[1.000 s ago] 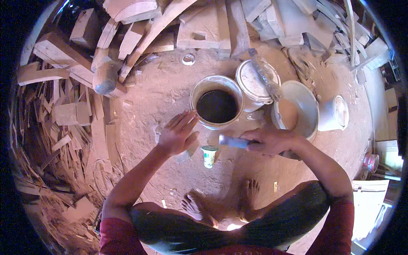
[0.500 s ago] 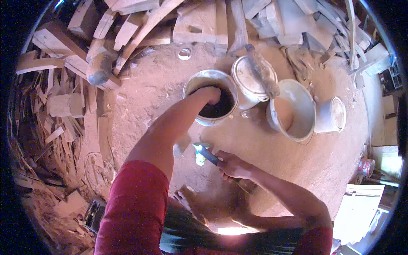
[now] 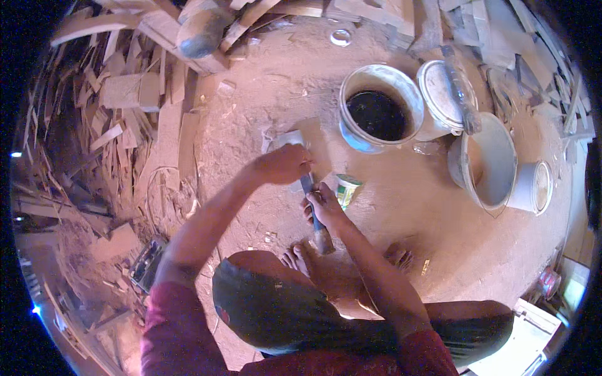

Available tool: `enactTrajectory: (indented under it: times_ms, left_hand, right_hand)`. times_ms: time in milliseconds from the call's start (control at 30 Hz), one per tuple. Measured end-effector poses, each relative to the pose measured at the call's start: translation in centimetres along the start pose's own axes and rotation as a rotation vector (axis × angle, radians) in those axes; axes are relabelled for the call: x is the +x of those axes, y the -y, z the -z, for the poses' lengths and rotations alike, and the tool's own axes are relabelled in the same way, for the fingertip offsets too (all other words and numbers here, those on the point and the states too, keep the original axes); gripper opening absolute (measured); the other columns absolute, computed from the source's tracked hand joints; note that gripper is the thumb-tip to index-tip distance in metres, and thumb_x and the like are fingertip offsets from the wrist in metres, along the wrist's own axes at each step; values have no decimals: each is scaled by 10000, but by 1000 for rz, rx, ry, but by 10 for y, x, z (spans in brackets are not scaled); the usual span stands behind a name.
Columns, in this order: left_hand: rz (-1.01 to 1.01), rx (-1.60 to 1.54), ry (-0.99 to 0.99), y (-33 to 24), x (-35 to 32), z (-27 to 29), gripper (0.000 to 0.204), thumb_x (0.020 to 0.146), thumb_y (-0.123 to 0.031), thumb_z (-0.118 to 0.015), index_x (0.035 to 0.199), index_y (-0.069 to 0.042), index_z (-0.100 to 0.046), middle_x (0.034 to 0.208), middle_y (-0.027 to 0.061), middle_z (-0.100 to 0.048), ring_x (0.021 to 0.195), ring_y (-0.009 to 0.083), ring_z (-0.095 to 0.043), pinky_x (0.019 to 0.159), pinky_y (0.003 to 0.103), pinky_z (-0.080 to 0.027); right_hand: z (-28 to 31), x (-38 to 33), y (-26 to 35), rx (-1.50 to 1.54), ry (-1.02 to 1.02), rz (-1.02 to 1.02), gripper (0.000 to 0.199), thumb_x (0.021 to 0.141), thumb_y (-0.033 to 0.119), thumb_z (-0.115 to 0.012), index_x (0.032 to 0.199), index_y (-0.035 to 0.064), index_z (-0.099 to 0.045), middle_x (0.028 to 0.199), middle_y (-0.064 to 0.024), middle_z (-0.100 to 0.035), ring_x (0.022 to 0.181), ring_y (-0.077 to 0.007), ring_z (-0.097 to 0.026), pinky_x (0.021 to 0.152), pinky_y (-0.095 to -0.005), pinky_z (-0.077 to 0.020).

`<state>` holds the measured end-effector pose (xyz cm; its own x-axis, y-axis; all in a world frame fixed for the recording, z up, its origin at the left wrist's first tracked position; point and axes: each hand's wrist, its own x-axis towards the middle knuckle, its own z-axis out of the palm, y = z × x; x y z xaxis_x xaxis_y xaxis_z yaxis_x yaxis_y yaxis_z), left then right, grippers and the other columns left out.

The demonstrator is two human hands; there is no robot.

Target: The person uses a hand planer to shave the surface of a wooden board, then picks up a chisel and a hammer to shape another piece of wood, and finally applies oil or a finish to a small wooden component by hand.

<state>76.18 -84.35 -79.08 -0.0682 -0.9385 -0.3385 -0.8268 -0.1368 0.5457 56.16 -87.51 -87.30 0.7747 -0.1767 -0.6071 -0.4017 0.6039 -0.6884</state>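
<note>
My right hand (image 3: 321,205) is wrapped round a chisel (image 3: 322,239), its wooden handle end pointing down toward my foot and its dark blade up toward my other hand. My left hand (image 3: 290,164) hovers at the blade's tip with curled fingers; what they hold, if anything, is hidden. Beneath that hand a pale flat block (image 3: 290,139) lies on the wet ground, partly covered. Just right of the chisel stands a small green-and-white tub (image 3: 346,190). Farther off, a white bucket (image 3: 348,128) contains dark liquid.
A lidded white bucket (image 3: 442,94) with a dirty stick-like tool (image 3: 461,94) on it stands beyond. Right of it are a tilted basin (image 3: 501,160) and another pale bucket (image 3: 540,188). Wood scraps (image 3: 128,91) pile up at left. My bare foot (image 3: 300,258) is near the handle.
My left hand has come out of the bucket and back to the chisel's tip. The chisel, in my right hand, now stands steeper over the block's near side. My view has shifted left.
</note>
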Motion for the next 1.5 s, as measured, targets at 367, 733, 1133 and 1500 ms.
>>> enactTrajectory:
  times_ms: [367, 733, 1133, 1500]
  left_hand:
    - [633, -924, -765, 22, -58, -202, 242, 914, -54, -565, 1127, -6, -667, 1009, 148, -696, 892, 204, -665, 796, 361, -539]
    - [413, -190, -909, -45, -50, -155, 630, 749, 4, -575, 1373, -67, -528, 1409, 138, -517, 1146, 343, -528, 988, 463, -424]
    - [375, -301, -698, -51, -53, -154, 691, 775, -210, -569, 1452, -109, -469, 1523, 74, -444, 805, 336, -616, 797, 465, -442]
    - [462, -262, -517, -67, -44, -153, 651, 943, -446, -531, 1485, -108, -404, 1524, 135, -424, 899, 380, -697, 821, 538, -480]
  right_hand:
    - [-15, -24, 24, 108, -57, -74, 490, 931, 82, -607, 1341, 63, -340, 1165, -189, -572, 933, -313, -677, 712, -450, -617]
    - [15, -35, 26, -150, -30, 20, 633, 860, -13, -646, 1402, 23, -321, 1298, -215, -530, 1014, -317, -661, 671, -404, -627]
    - [-2, -106, 49, -1070, -178, 20, 623, 882, 97, -635, 1458, 97, -398, 968, -224, -673, 858, -327, -699, 765, -395, -547]
    - [8, -112, 58, -1377, -204, -9, 521, 933, 241, -575, 1442, 174, -480, 951, -293, -654, 863, -464, -648, 793, -518, -523]
